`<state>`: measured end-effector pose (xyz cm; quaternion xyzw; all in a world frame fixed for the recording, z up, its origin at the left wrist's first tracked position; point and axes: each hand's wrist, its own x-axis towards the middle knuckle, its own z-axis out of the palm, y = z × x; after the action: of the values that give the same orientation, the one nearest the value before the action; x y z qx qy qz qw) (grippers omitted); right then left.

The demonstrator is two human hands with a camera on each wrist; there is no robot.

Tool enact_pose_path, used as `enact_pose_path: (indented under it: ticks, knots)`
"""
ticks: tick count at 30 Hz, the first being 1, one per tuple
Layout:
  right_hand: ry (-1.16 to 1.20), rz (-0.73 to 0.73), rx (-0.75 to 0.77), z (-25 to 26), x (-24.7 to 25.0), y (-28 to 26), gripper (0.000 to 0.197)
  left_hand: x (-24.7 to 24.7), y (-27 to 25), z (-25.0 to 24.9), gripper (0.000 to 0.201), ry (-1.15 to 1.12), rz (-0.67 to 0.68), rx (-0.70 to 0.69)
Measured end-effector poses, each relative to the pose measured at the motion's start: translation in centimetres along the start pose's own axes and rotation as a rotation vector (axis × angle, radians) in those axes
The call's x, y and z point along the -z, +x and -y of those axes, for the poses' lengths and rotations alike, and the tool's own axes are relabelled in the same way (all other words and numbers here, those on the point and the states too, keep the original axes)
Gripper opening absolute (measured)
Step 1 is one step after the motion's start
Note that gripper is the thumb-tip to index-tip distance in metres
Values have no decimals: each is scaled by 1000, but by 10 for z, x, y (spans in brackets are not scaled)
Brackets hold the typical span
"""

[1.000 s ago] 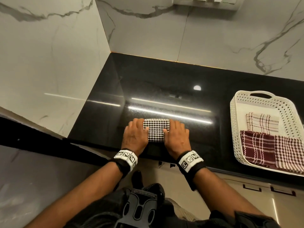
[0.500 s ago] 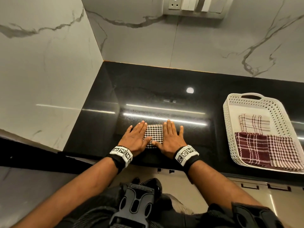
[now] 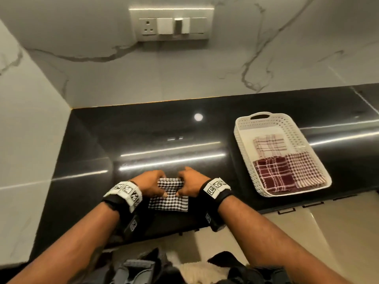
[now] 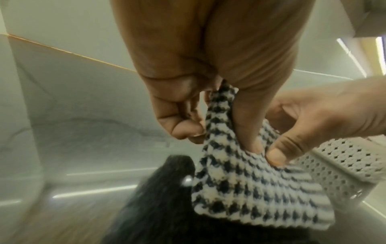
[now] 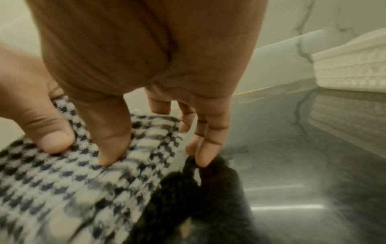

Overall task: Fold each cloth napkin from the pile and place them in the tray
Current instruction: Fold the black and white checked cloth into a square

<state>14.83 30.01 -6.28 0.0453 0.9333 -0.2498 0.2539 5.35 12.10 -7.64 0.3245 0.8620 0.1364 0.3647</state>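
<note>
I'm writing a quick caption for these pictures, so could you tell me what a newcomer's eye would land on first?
First, the two hands at the counter's near edge: the left hand and right hand each pinch the black-and-white napkin, lifting its far end. Next, the white tray to the right, holding three folded napkins, one pale behind two red ones. On the marble wall behind sits a socket panel.

tray (image 3: 240, 140) right of napkin (image 3: 170, 198)
</note>
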Motion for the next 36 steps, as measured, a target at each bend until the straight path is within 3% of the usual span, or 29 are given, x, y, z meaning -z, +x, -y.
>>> enact_pose_path:
  ticks: [4,7,9,14,18,22,27,33,36]
  knots:
    - [210,-60,4,-38,26,-31,36,15,10,-37,40,-201,4,-182]
    - [430,-126,-18,-84,50,-61,46,28,36,-86,49,-274,-71,-258]
    - [602,-208,-41,-113,68,-85,48,38,62,-127,45,-335,-112,-274]
    - [656,-553,-154,-188,133,-130,16,57,133,-251,40,-363,-158,-312]
    - [700,-658,-319,-266,172,-133,7,60,196,-334,41,-239,-187,-325]
    - [630,-546,-424,-318,195,-128,14,46,246,-379,39,-146,-207,-260]
    - [518,-362,-460,-344,198,-114,25,28,285,-390,35,18,-224,-197]
    - [557,-395,-462,-357,198,-102,16,23,299,-383,35,-10,-220,-142]
    - [532,-310,-458,-354,203,-99,15,24,297,-381,38,-25,-205,-137]
